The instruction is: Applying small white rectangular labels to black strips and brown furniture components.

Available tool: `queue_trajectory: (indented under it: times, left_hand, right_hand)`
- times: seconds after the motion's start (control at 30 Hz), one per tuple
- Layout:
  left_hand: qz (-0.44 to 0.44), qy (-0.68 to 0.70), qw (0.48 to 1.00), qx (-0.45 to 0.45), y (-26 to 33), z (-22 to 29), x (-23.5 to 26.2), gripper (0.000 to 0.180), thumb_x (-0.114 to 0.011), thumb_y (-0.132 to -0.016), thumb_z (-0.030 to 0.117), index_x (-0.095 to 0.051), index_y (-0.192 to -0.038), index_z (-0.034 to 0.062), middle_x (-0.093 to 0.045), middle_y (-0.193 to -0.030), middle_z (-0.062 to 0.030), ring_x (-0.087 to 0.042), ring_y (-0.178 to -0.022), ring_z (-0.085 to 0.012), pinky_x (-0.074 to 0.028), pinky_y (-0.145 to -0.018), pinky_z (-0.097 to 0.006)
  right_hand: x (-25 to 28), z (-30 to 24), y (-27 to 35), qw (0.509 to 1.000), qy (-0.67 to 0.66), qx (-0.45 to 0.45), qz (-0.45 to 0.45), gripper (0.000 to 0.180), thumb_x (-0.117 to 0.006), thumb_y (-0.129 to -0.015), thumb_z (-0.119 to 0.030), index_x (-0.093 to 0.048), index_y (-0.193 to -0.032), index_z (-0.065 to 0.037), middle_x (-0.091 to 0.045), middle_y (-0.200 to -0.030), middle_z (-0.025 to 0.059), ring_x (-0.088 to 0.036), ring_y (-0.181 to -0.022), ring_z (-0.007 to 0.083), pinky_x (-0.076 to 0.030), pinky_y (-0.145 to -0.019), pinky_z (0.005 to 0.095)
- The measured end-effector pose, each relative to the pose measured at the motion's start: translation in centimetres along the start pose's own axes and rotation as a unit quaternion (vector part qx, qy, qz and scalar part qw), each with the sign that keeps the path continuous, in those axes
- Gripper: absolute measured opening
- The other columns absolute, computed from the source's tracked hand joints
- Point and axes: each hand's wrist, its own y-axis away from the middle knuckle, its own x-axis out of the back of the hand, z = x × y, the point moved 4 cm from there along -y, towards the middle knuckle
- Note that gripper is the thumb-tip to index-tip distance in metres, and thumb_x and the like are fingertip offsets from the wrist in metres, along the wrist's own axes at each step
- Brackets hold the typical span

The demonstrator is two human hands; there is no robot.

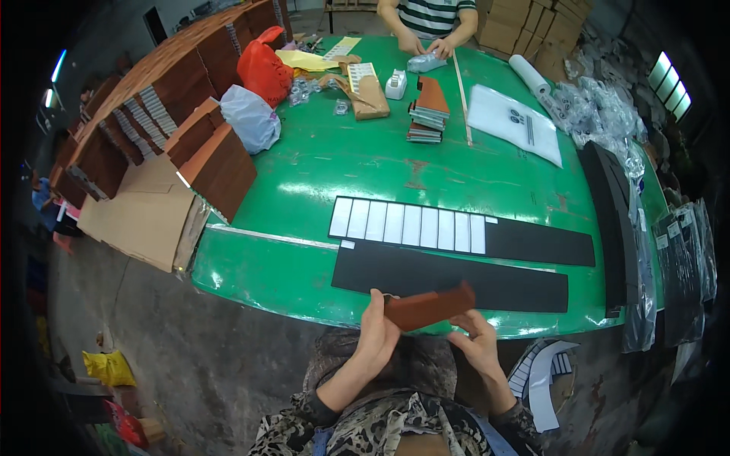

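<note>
I hold a flat reddish-brown board piece (430, 305) edge-on over the near edge of the green table (365, 163). My left hand (378, 327) grips its left end, and my right hand (477, 340) supports its right end from below. Just beyond the piece lie two long black strips: the nearer black strip (456, 279) is bare, and the farther black strip (532, 242) carries a row of several white rectangular labels (407, 224) on its left part.
Stacks of brown boards (217, 163) and cardboard crowd the left. A small stack of boards (428, 110), a tape dispenser (395, 83), a red bag (264, 70) and a plastic sheet (513, 121) lie farther back. Another person's hands (426, 47) work at the far edge. Black sheets (612, 220) sit right.
</note>
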Motion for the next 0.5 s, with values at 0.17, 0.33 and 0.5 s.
queue_trajectory:
  times: [0.17,0.33,0.5]
  left_hand:
    - [-0.067,0.066,0.995,0.028,-0.1,1.6,-5.0,0.058,-0.037,-0.096,0.052,-0.041,-0.126,0.0020,-0.048,-0.130,-0.0116,-0.044,-0.121,-0.0198,-0.033,-0.104,-0.040]
    - [-0.055,-0.179,0.978,-0.094,-1.8,7.4,-4.7,0.048,-0.049,-0.097,0.033,-0.036,-0.135,0.0076,-0.045,-0.132,-0.0089,-0.040,-0.122,-0.0177,-0.033,-0.099,-0.035]
    - [0.028,-0.294,0.929,-0.223,-1.8,15.6,0.5,0.021,-0.048,-0.091,0.002,-0.055,-0.111,0.0056,-0.057,-0.107,-0.0044,-0.053,-0.100,-0.0137,-0.044,-0.087,-0.031]
  right_hand:
    - [-5.2,-3.1,-5.1,0.993,-0.071,0.050,0.075,0.034,-0.059,-0.089,-0.005,-0.051,-0.120,0.005,-0.057,-0.102,0.0027,-0.054,-0.090,0.0097,-0.044,-0.078,0.0237]
    - [-2.3,-8.8,-16.6,0.984,0.137,0.061,0.101,0.040,-0.054,-0.093,-0.010,-0.046,-0.129,0.004,-0.057,-0.102,0.0030,-0.052,-0.086,0.0094,-0.045,-0.076,0.0243]
    - [2.5,-12.1,-34.9,0.958,0.164,0.161,0.171,0.045,-0.054,-0.094,-0.018,-0.045,-0.134,0.000,-0.060,-0.095,0.0083,-0.053,-0.084,0.0132,-0.045,-0.077,0.0265]
